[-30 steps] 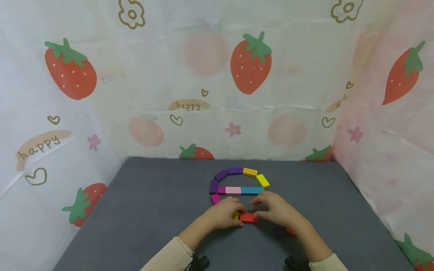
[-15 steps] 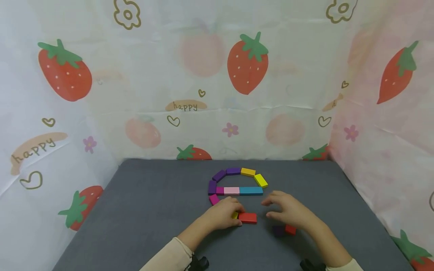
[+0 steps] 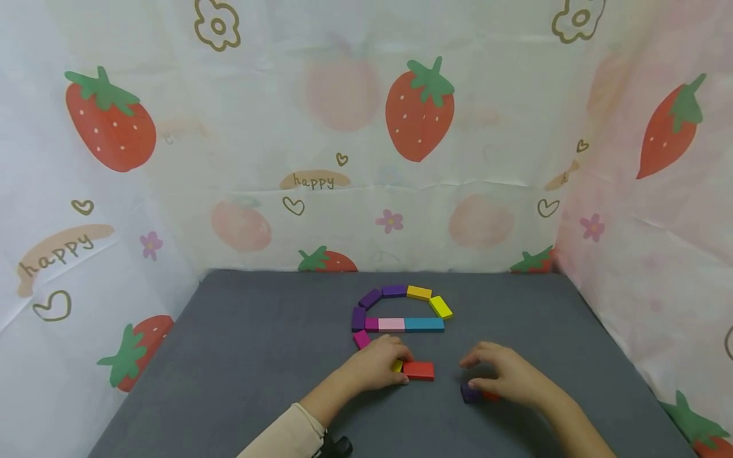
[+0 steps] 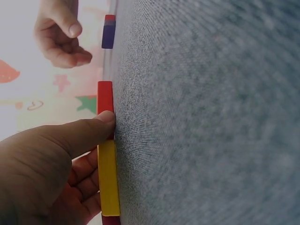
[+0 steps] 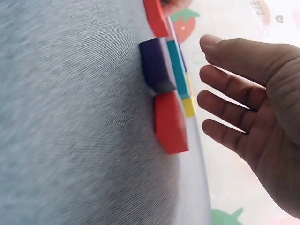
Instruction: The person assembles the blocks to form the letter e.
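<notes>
My left hand [image 3: 375, 364] rests at the lower part of a curved row of coloured blocks. In the left wrist view its thumb presses the near side of a red block [image 4: 105, 96], beside a yellow block [image 4: 109, 180], with the other fingers behind them; the two blocks touch end to end. My right hand [image 3: 509, 376] hovers with relaxed, parted fingers over a loose purple block [image 3: 471, 394] and a loose red block [image 5: 170, 124], which stand against each other. In the right wrist view nothing lies between its thumb and fingers.
Purple blocks [image 3: 394, 291], yellow blocks [image 3: 441, 307] and a magenta block [image 3: 361, 340] form an arc. A straight bar with a pink block [image 3: 392, 325] and a blue block [image 3: 424, 325] crosses it. A grey cloth [image 3: 275, 343] covers the table; a printed curtain [image 3: 355, 146] surrounds it.
My right hand has moved away from the red block in the row, rightward and nearer to me, to above the loose purple and red blocks. My left hand has stayed in place.
</notes>
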Demonstrator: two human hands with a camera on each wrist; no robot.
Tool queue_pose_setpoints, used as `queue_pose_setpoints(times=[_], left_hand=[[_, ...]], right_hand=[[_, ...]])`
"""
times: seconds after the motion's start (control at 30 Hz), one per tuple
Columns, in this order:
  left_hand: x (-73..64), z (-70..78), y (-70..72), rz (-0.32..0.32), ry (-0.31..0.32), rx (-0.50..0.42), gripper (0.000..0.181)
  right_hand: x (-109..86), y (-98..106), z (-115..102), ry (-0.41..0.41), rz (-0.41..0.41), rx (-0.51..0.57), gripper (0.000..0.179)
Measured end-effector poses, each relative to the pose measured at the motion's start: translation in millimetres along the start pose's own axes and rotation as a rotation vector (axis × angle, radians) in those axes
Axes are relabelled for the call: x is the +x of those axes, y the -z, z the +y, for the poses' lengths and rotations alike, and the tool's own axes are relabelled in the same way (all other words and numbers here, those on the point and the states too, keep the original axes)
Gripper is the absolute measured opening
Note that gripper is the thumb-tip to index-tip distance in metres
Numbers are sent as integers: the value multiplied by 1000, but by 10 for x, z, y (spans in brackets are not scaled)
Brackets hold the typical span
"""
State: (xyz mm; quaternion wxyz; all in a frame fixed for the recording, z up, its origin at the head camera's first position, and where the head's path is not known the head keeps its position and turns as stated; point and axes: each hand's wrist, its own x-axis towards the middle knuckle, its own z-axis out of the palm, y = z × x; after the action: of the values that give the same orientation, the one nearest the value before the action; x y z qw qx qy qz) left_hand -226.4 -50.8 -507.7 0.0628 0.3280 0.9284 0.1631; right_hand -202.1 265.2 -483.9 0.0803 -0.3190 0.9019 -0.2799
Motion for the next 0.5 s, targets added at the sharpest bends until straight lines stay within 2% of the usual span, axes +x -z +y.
queue_pose_setpoints(times=[0.2, 0.5], left_hand=[[-8, 10, -5, -6, 17, -6, 32], [-16, 13, 2, 4, 26, -20, 31]], right_hand=[[-96, -66, 61, 18, -19, 32, 28], [-143, -106, 109, -23, -73, 42, 35]])
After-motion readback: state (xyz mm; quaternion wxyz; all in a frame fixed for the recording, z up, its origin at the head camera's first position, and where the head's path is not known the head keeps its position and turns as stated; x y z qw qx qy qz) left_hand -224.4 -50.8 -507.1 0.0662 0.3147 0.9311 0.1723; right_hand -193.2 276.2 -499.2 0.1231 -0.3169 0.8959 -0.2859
